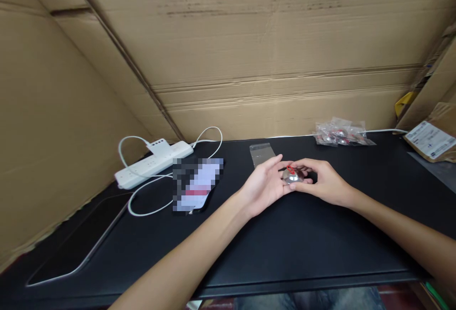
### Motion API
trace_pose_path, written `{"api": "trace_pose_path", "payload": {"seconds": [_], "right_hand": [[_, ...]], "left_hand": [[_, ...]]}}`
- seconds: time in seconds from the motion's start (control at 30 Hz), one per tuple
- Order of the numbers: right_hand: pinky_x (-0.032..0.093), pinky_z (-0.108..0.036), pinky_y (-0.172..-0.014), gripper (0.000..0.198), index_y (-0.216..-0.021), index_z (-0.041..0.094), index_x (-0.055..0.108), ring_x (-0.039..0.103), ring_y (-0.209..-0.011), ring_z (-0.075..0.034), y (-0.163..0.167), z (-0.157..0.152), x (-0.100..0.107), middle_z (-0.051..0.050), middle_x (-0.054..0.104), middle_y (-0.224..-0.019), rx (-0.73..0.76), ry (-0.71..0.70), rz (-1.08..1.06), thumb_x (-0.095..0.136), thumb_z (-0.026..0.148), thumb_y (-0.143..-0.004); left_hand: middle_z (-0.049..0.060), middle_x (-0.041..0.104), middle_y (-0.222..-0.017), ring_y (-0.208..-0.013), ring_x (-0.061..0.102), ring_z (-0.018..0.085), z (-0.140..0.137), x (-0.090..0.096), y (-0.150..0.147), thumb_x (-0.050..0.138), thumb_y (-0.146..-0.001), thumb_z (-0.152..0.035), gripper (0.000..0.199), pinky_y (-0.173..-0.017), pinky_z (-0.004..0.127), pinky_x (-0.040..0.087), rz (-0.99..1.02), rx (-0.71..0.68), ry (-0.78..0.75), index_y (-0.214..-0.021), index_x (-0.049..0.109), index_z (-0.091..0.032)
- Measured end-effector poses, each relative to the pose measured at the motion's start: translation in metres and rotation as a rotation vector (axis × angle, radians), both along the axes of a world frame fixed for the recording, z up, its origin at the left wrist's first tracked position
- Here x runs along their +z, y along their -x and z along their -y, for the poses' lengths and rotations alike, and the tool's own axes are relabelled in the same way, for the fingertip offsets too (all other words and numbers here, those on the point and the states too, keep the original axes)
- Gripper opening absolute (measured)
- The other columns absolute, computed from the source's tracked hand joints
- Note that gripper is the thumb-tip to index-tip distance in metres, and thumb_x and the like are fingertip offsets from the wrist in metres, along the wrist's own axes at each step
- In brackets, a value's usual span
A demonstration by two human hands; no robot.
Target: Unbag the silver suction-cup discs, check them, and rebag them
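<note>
A shiny silver dome-shaped metal piece (294, 177) with a red cord (290, 170) on its top sits between my two hands, above the black table. My left hand (265, 181) is turned palm up, its thumb stretched out, and its fingers reach under and behind the dome to bear it. From the other side my right hand (322, 181) grips the dome, thumb in front and fingers behind. Part of the left fingers is hidden by the dome. A clear plastic bag (261, 153) lies flat on the table just behind my left hand.
Several small clear bags (342, 133) with silver and red pieces lie at the back right. A labelled brown package (432, 134) sits at the right edge. To the left are a phone (201, 184), a white power strip (155, 162) with cables and a dark tablet (81, 238). Cardboard walls (270, 39) enclose the table.
</note>
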State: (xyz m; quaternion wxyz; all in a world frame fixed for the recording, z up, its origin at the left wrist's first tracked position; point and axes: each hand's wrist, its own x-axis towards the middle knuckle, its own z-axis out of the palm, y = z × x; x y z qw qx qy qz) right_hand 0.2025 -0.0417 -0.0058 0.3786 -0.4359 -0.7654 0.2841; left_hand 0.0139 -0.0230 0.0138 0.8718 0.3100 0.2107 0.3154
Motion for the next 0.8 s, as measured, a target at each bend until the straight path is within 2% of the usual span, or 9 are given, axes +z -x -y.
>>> {"api": "trace_pose_path", "payload": {"seconds": [0.3,0.47,0.63,0.8], "right_hand": [[0.051,-0.031,-0.069,0.032,-0.101,0.018,0.070,0.064,-0.074,-0.018,0.000,0.001,0.002,-0.003,0.072,-0.087,-0.026,-0.045,0.061,0.077,0.035,-0.074],[0.050,-0.028,-0.061,0.029,-0.095,0.017,0.072,0.062,-0.067,-0.017,0.000,0.003,0.003,-0.002,0.071,-0.078,-0.057,-0.067,0.040,0.077,0.035,-0.073],[0.055,-0.032,-0.071,0.031,-0.096,0.017,0.072,0.069,-0.076,-0.021,0.003,0.004,0.002,-0.005,0.074,-0.085,-0.124,-0.093,-0.159,0.079,0.035,-0.071],[0.058,-0.032,-0.070,0.032,-0.097,0.018,0.071,0.071,-0.077,-0.021,0.006,0.007,0.002,-0.006,0.075,-0.088,-0.122,-0.076,-0.322,0.080,0.034,-0.071]], "left_hand": [[0.025,0.067,-0.113,-0.106,0.067,0.031,0.001,-0.003,0.000,0.039,-0.100,-0.037,0.043,-0.100,0.044,0.044,0.029,-0.045,-0.005,-0.122,0.054,-0.003],[0.025,0.067,-0.113,-0.108,0.067,0.031,0.001,-0.005,-0.002,0.044,-0.098,-0.026,0.034,-0.101,0.043,0.044,0.056,-0.025,0.012,-0.119,0.057,-0.003],[0.021,0.068,-0.116,-0.108,0.068,0.031,0.005,-0.003,-0.003,0.049,-0.091,-0.008,0.032,-0.107,0.046,0.041,0.080,0.035,-0.061,-0.121,0.059,-0.004],[0.019,0.067,-0.121,-0.112,0.067,0.029,0.010,-0.001,-0.005,0.055,-0.090,-0.005,0.041,-0.108,0.043,0.042,0.100,0.045,-0.135,-0.130,0.055,-0.007]]}}
